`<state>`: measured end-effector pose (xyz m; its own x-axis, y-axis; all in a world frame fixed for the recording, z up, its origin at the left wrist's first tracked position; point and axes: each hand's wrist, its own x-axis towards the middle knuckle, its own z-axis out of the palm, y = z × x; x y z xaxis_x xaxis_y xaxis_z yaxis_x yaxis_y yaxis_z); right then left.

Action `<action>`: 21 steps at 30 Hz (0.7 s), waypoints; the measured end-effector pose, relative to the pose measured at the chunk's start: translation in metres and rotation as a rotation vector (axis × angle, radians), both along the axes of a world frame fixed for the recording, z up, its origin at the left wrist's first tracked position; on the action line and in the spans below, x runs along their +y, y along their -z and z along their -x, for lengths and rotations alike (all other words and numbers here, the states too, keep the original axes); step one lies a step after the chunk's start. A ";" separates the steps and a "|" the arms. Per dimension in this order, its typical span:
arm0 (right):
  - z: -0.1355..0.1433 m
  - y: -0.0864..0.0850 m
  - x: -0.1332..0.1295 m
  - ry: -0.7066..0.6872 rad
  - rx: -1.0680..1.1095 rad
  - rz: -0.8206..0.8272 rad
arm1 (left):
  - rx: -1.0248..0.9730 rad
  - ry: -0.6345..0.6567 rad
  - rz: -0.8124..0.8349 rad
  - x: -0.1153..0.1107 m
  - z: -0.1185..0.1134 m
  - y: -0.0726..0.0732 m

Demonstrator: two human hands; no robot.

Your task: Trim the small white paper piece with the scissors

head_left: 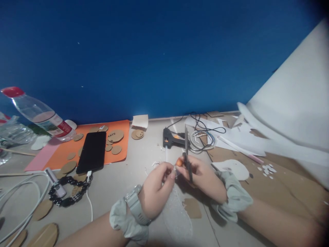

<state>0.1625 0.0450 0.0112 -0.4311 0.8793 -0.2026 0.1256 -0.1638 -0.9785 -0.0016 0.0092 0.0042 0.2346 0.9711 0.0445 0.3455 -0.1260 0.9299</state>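
My left hand (157,187) pinches the top of a sheer white strip of fabric (177,212) that hangs down toward me over the table. A grey watch and a pale green scrunchie sit on that wrist. My right hand (203,178) grips scissors (186,156) with orange handles, blades pointing up and away. The blades are close to the spot my left fingers pinch. Another pale green scrunchie sits on the right wrist.
A black glue gun (171,138) and tangled cables (203,137) lie just behind the hands. A black phone (92,151) rests on an orange sheet (120,154) with several cardboard discs. A plastic bottle (38,115) lies at left. White sheets (295,113) lean at right.
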 end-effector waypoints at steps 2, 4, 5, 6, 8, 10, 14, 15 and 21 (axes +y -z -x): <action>0.000 0.000 -0.001 -0.009 0.006 -0.003 | -0.004 0.004 0.003 0.000 0.000 0.001; -0.001 0.000 -0.001 -0.013 0.003 -0.003 | -0.009 0.004 0.014 0.000 0.001 0.002; 0.000 -0.001 -0.001 -0.014 -0.006 -0.009 | -0.012 0.002 0.019 0.000 0.001 0.002; 0.000 -0.001 -0.001 -0.017 -0.019 -0.022 | -0.017 0.000 0.022 0.000 0.001 0.002; 0.000 -0.002 -0.001 -0.031 -0.047 -0.067 | -0.028 -0.005 0.019 0.000 0.001 0.003; 0.001 -0.003 0.000 -0.048 -0.065 -0.122 | -0.039 -0.013 0.015 0.000 0.001 0.004; 0.001 -0.002 0.000 -0.052 -0.069 -0.175 | -0.049 -0.016 0.025 -0.001 0.001 0.003; 0.001 -0.001 0.000 -0.053 -0.071 -0.176 | -0.050 -0.011 0.023 -0.001 0.001 0.003; 0.000 -0.001 0.000 -0.046 -0.096 -0.176 | 0.014 0.003 -0.009 -0.002 0.002 0.001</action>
